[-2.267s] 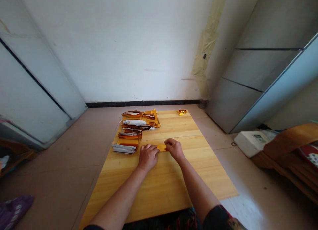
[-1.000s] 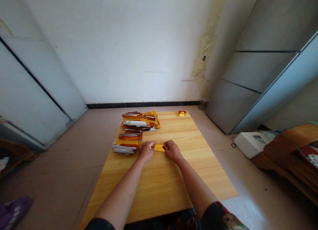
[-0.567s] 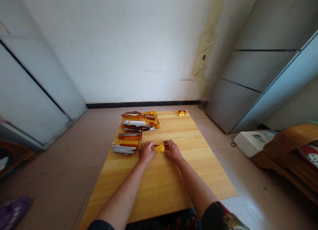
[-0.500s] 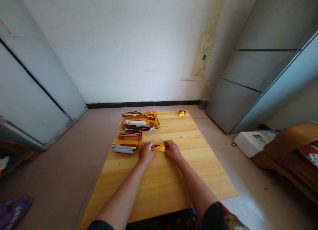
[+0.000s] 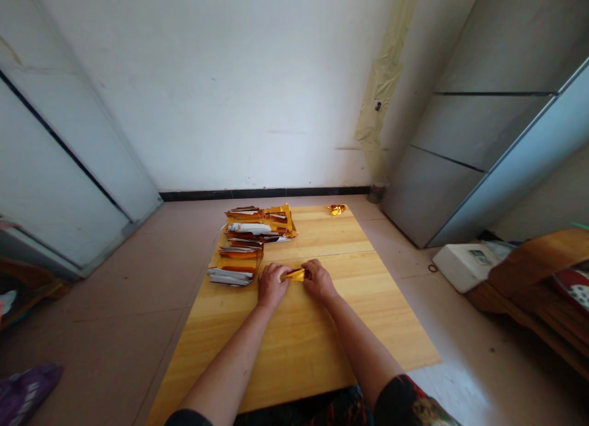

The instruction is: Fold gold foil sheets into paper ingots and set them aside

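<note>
Between my hands, low over the wooden table (image 5: pixel 294 346), is a small piece of gold foil paper (image 5: pixel 297 275). My left hand (image 5: pixel 272 285) grips its left end with the fingers pinched. At the right end, my right hand (image 5: pixel 318 281) pinches it too. Just beyond my left hand lie bundles of folded gold and white paper (image 5: pixel 239 261), with more gold and white stacks (image 5: pixel 262 222) behind them. My fingertips partly hide the ends of the foil piece.
Crumpled gold foil (image 5: pixel 337 209) lies at the table's far right corner. A white wall stands behind, a grey fridge (image 5: pixel 442 162) at the right, and a white box (image 5: pixel 462 266) near wooden furniture (image 5: pixel 529 278). A purple bag (image 5: pixel 28 392) is on the floor at left.
The foil piece looks narrower and more folded between my fingers. Both hands have shifted only slightly, and the stacks have stayed where they were.
</note>
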{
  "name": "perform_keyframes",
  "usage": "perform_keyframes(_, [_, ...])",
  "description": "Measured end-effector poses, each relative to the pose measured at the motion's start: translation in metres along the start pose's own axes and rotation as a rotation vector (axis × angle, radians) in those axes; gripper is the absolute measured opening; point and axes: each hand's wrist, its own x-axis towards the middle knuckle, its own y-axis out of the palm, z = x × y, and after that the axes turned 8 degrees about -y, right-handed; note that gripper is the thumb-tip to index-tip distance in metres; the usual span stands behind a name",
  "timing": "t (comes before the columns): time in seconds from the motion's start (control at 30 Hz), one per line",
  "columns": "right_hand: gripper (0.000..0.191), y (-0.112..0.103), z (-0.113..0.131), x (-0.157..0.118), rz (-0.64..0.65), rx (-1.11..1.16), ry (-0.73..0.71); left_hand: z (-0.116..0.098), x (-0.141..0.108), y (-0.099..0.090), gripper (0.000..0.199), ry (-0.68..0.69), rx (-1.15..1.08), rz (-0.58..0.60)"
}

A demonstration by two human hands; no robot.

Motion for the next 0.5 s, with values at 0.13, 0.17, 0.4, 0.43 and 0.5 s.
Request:
perform_keyframes(0.13, [0.037,0.0006,-0.0002,0.0004,-0.008,0.009,-0.016,0.0007,-0.0003,0.0012,0.017,0.030,-0.013,-0.026])
perform_keyframes(0.17, [0.035,0.0006,-0.0004,0.0006,-0.009,0.013,-0.022,0.0010,-0.0003,0.0017,0.016,0.034,-0.018,-0.031])
perform_keyframes(0.4, [0.029,0.0003,-0.0025,-0.0012,-0.047,0.059,-0.072,0.0018,-0.0007,0.0029,0.015,0.061,-0.044,-0.052])
perform_keyframes(0.43, [0.030,0.0004,-0.0024,-0.0016,-0.051,0.061,-0.076,0.0015,-0.0008,0.0028,0.015,0.064,-0.044,-0.053])
perform_keyframes(0.5, [0.031,0.0009,-0.0019,-0.0023,-0.052,0.051,-0.075,0.0011,-0.0010,0.0025,0.014,0.068,-0.040,-0.057])
